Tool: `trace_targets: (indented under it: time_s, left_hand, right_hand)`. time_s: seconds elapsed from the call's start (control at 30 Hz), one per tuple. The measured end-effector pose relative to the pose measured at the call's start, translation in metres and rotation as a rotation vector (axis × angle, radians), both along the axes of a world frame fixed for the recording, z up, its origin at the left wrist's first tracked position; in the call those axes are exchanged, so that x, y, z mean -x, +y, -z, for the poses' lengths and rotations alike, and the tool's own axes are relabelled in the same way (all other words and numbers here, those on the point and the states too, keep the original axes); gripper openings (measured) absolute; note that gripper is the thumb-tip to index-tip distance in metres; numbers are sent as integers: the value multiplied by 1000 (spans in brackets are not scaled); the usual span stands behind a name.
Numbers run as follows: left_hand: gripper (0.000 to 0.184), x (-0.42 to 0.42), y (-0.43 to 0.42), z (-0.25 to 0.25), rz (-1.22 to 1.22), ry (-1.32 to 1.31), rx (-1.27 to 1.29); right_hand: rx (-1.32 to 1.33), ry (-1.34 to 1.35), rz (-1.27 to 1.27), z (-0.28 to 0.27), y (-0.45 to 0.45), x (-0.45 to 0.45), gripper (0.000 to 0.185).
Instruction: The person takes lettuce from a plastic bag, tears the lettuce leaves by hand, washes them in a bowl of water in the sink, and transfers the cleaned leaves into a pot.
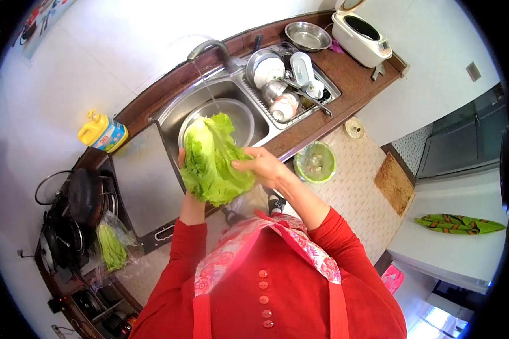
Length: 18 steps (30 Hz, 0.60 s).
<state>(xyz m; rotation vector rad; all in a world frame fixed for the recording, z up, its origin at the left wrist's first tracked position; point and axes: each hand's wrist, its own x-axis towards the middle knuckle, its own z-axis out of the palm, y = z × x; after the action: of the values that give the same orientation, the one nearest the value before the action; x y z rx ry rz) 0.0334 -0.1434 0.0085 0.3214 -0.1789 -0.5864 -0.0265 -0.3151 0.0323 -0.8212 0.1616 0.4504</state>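
Note:
A leafy green lettuce (212,161) is held between my two hands, in front of the sink's near edge. My right hand (261,166) grips its right side, thumb over the leaves. My left hand (188,183) is on its left side, mostly hidden behind the leaves, with a fingertip showing at the edge. Beyond the lettuce a metal bowl (240,121) sits in the sink basin (223,89). A thin stream of water falls from the faucet (209,50) toward the bowl.
Dishes fill the drying rack (325,85) right of the sink. A cutting board (147,175) and yellow bottle (103,133) are on the left, near pans (85,198) and bagged greens (112,246). A rice cooker (362,42) stands back right; a green-rimmed bin (315,162) is on the floor.

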Motion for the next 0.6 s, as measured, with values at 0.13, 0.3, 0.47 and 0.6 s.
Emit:
trace_targets:
  time_s: [0.13,0.3,0.47,0.6]
  left_hand:
    - [63,5,-2,7,-29,90,28]
    - [57,-3,-16,13,-42,109,-13]
    - [51,-17,-26,18,-100,105,-153]
    - [48,-22,-26,17,-14,108,-139]
  right_hand:
    - [19,80,-28,16,-14,-5,18]
    - [128,89,27,10,-12,-9,16]
    - [254,-42,123,19,-3,-22,25]
    - [345,120,55,15,-9,-35,22]
